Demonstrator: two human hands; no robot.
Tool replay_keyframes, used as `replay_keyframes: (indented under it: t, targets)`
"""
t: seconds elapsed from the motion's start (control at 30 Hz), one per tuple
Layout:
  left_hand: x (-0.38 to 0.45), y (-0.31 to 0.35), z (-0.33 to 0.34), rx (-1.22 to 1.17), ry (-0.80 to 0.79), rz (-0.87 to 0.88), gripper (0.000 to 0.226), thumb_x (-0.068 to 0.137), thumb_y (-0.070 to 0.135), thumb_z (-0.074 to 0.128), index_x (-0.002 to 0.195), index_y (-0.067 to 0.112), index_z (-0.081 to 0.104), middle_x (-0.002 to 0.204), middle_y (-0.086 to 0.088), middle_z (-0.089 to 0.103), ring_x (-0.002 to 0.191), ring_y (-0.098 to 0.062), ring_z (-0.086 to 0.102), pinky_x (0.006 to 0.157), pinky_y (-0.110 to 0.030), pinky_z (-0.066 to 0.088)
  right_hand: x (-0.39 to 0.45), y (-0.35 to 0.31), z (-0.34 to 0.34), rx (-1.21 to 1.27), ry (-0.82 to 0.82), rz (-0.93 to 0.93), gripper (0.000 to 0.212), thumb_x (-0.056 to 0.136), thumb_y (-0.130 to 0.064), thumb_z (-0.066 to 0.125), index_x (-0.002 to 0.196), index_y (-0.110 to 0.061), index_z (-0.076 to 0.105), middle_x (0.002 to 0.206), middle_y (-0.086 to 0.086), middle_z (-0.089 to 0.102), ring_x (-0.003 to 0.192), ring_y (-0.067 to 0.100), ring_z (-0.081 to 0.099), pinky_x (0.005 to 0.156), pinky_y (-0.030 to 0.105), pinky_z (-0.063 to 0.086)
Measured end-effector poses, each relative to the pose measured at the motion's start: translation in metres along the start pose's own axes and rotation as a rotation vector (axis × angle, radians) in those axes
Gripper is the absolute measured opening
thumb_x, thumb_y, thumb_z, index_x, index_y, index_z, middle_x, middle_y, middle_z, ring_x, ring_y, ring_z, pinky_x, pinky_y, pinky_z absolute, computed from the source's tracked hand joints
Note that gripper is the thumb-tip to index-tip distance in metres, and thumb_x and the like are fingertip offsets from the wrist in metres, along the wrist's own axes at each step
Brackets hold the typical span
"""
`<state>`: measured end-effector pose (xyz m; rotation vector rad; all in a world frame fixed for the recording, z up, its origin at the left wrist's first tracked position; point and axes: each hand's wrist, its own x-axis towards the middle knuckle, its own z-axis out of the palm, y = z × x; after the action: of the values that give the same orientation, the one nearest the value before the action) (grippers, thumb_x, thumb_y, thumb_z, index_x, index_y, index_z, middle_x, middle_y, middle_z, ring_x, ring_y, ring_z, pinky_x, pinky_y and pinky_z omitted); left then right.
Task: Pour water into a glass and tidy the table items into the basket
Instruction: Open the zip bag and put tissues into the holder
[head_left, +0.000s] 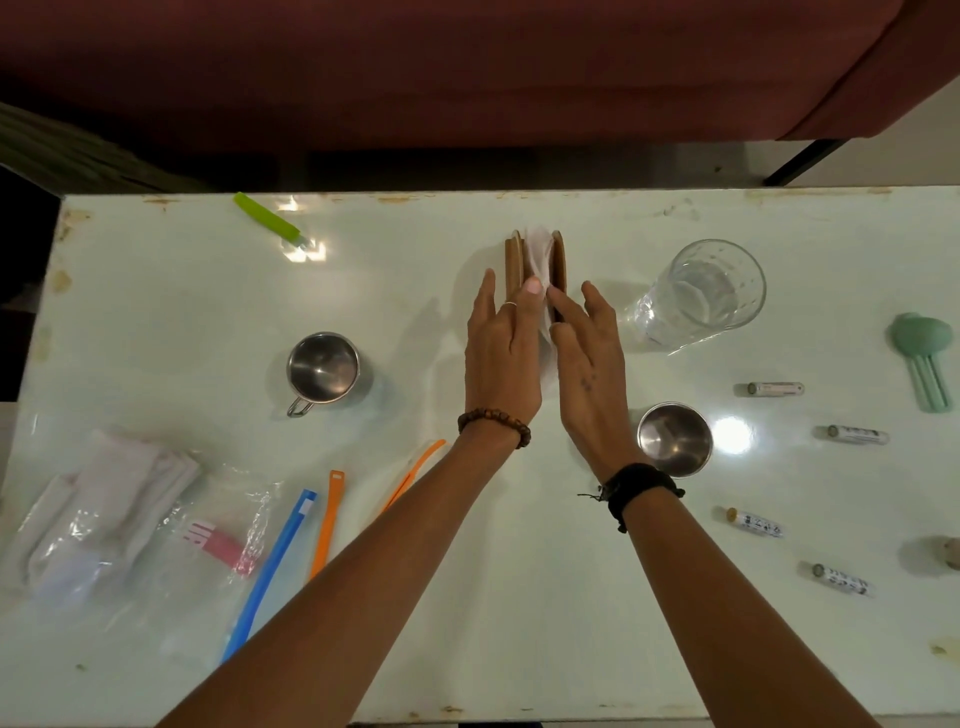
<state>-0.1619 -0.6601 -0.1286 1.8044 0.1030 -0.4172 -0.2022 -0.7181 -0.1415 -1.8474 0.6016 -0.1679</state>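
On the pale table (467, 597), napkins (537, 260) in a wooden holder (511, 262) at twelve o'clock are pressed between flat left hand (501, 358) and right hand (589, 364), tidying apparently underway, a basket presumably needed next.

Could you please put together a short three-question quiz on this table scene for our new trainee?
1. True or false: the glass already has water in it.
2. How many small labelled tubes lie on the table to the person's right?
3. Which item do the left hand and right hand meet at: A) the handled steel mug, B) the wooden napkin holder, C) the green clip?

Key
1. True: a water line shows inside the glass.
2. Four.
3. B: both hands, fingers straight, flank the white napkin in the holder.
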Motion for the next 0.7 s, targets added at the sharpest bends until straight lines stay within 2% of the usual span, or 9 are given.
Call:
replay_keyframes:
  t: [0.1,0.17,0.2,0.27,0.33,0.4,0.47,0.6,0.7]
  targets:
    - [-0.001,0.0,-0.003,-0.071,-0.012,0.028,0.036,0.097,0.034,0.032,0.123,0.015,0.048,0.134,-0.004,0.049,0.12,-0.017,0.047,0.101,-0.026,0.041,-0.004,0.0,-0.002,0.055,-0.007,-0.009,0.036,0.098,-0.012,0.035,0.131,-0.017,0.047,0.149,0.007,0.03,0.127,-0.002,0.024,0.09,-0.008,0.017]
    - [-0.001,0.0,-0.004,-0.104,-0.049,0.02,0.034,0.097,0.033,0.031,0.124,0.018,0.045,0.12,0.006,0.052,0.103,-0.006,0.051,0.082,-0.002,0.041,-0.006,-0.002,-0.002,0.136,-0.007,-0.013,0.035,0.096,-0.014,0.036,0.129,-0.017,0.048,0.142,0.004,0.041,0.128,0.004,0.034,0.1,0.007,0.027]
    - [0.0,0.0,-0.004,-0.113,-0.079,0.003,0.037,0.098,0.034,0.029,0.131,0.021,0.04,0.123,0.01,0.048,0.104,-0.002,0.048,0.078,0.004,0.037,-0.007,-0.004,-0.002,0.174,-0.006,-0.018,0.036,0.095,-0.014,0.036,0.129,-0.016,0.048,0.135,0.0,0.047,0.124,0.006,0.042,0.101,0.015,0.033]
    - [-0.001,-0.002,-0.003,-0.131,-0.134,-0.008,0.044,0.098,0.034,0.026,0.141,0.025,0.026,0.141,0.011,0.037,0.122,-0.002,0.038,0.093,-0.002,0.029,-0.007,-0.005,-0.002,0.226,-0.008,-0.015,0.036,0.096,-0.01,0.037,0.131,-0.015,0.043,0.125,-0.01,0.051,0.115,0.0,0.048,0.098,0.019,0.038]
    - [-0.002,-0.004,-0.002,-0.157,-0.163,-0.005,0.047,0.098,0.034,0.024,0.144,0.027,0.018,0.152,0.008,0.025,0.135,-0.005,0.026,0.102,-0.014,0.022,-0.006,-0.001,-0.001,0.252,-0.01,0.014,0.039,0.098,-0.008,0.035,0.137,-0.012,0.037,0.123,-0.024,0.046,0.112,-0.014,0.045,0.095,0.01,0.036]
    - [-0.002,-0.005,-0.002,-0.161,-0.18,-0.028,0.047,0.098,0.034,0.023,0.144,0.027,0.016,0.153,0.007,0.023,0.132,0.0,0.024,0.099,-0.013,0.02,-0.004,0.004,-0.001,0.264,-0.008,0.068,0.043,0.098,-0.01,0.034,0.141,-0.01,0.032,0.118,-0.039,0.037,0.106,-0.027,0.039,0.094,0.003,0.033]
    - [-0.002,-0.007,-0.002,-0.159,-0.199,-0.053,0.047,0.098,0.035,0.024,0.144,0.027,0.016,0.152,0.006,0.024,0.121,0.005,0.024,0.096,-0.011,0.02,-0.004,0.006,-0.001,0.267,-0.014,0.11,0.045,0.098,-0.012,0.035,0.143,-0.013,0.029,0.117,-0.043,0.031,0.104,-0.029,0.038,0.096,0.004,0.032]
    - [-0.003,-0.008,-0.003,-0.199,-0.216,-0.067,0.047,0.098,0.034,0.024,0.144,0.026,0.017,0.152,0.005,0.023,0.126,0.002,0.023,0.102,-0.018,0.019,-0.005,0.005,-0.001,0.284,-0.02,0.147,0.047,0.098,-0.013,0.035,0.144,-0.017,0.026,0.136,-0.026,0.028,0.122,-0.01,0.033,0.105,0.016,0.029]
    - [-0.003,-0.01,-0.003,-0.184,-0.243,-0.043,0.048,0.098,0.033,0.024,0.144,0.028,0.014,0.153,0.007,0.02,0.135,-0.003,0.02,0.102,-0.012,0.019,-0.007,0.006,-0.001,0.265,-0.028,0.138,0.05,0.098,-0.012,0.035,0.145,-0.021,0.022,0.149,-0.011,0.027,0.125,-0.007,0.031,0.104,0.014,0.026]
